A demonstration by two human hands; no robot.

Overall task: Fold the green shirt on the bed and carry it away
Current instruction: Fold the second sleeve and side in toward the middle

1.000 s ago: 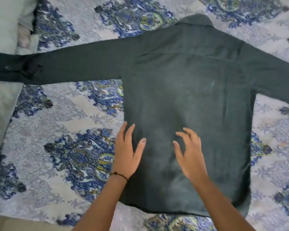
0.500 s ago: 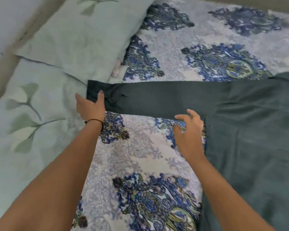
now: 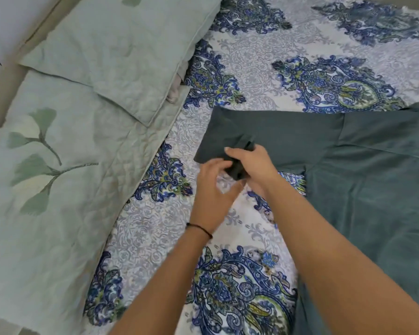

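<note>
The dark green shirt [image 3: 373, 180] lies flat on the patterned bed sheet [image 3: 247, 68], its body at the right of the view. Its left sleeve [image 3: 276, 134] stretches left and is doubled back on itself, with the cuff end brought in toward the body. My left hand [image 3: 211, 189] and my right hand [image 3: 252, 163] meet at the sleeve's lower edge and both pinch the dark cuff [image 3: 236, 169] between them. The shirt's right sleeve and collar are out of view.
Two pale green pillows with a leaf print lie along the left: one [image 3: 121, 52] at the back, a larger one [image 3: 49, 180] nearer. A beige headboard or wall edge [image 3: 0, 76] runs behind them. Patterned sheet spreads beyond the shirt.
My left hand took the cuff from the far left and brought it right, doubling the sleeve over. My right hand came up from the sheet and now holds the cuff too.
</note>
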